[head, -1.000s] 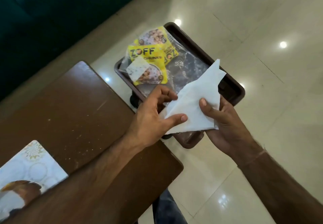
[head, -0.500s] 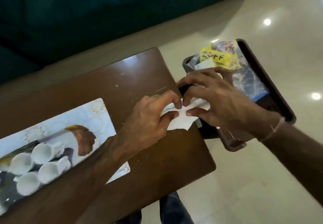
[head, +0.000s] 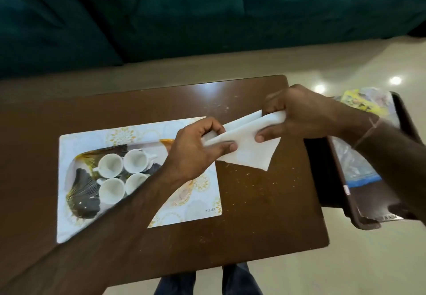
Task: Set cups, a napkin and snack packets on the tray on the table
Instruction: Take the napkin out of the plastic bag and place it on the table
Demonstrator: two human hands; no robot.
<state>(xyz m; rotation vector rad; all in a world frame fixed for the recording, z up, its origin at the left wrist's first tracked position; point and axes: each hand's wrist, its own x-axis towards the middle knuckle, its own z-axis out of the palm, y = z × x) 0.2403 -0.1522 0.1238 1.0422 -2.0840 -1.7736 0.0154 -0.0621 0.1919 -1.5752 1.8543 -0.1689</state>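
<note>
- Left hand (head: 198, 147) pinches the white napkin (head: 246, 147) in mid frame, above the brown table (head: 265, 214)
- Right hand (head: 299, 115) grips its other end
- Four white cups (head: 123, 175) sit on the flowery tray (head: 200, 202), lower left
- Yellow snack packets (head: 362, 103) lie far right

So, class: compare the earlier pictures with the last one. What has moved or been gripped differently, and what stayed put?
The napkin has travelled from over the dark side tray to above the table, near the patterned tray. The left hand and right hand both still pinch it, now stretching it between them. The snack packets stay on the side tray and the cups on the patterned one.
</note>
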